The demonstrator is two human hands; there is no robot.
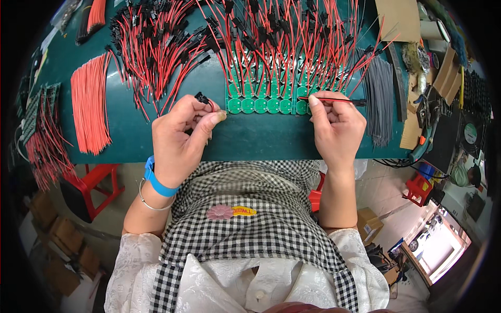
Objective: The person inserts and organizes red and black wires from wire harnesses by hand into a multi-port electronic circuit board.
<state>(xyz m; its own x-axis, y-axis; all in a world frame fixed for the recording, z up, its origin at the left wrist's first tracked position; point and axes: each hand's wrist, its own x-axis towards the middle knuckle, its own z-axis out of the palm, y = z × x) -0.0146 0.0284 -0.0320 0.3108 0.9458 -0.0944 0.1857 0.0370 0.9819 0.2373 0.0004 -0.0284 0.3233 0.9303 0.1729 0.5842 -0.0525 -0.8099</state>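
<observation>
Rows of round green circuit boards (261, 106), joined in a panel, lie on the table in front of my hands. Red and black wires stand up from the farther rows. At the panel's near left corner, my left hand (185, 125) is closed around a short wire lead with a black connector (201, 97); its fingers hide most of the lead. My right hand (336, 122) pinches a red-and-black wire lead (326, 99) over the panel's near right part. The bare end points left above the boards, and its black connector sticks out to the right.
A heap of red-and-black connector leads (156, 47) lies at the back left. Bundles of red wires (90, 107) and grey wires (379, 99) flank the work. More wired boards (44, 135) hang at the far left edge. Cardboard (397, 21) and tools crowd the right.
</observation>
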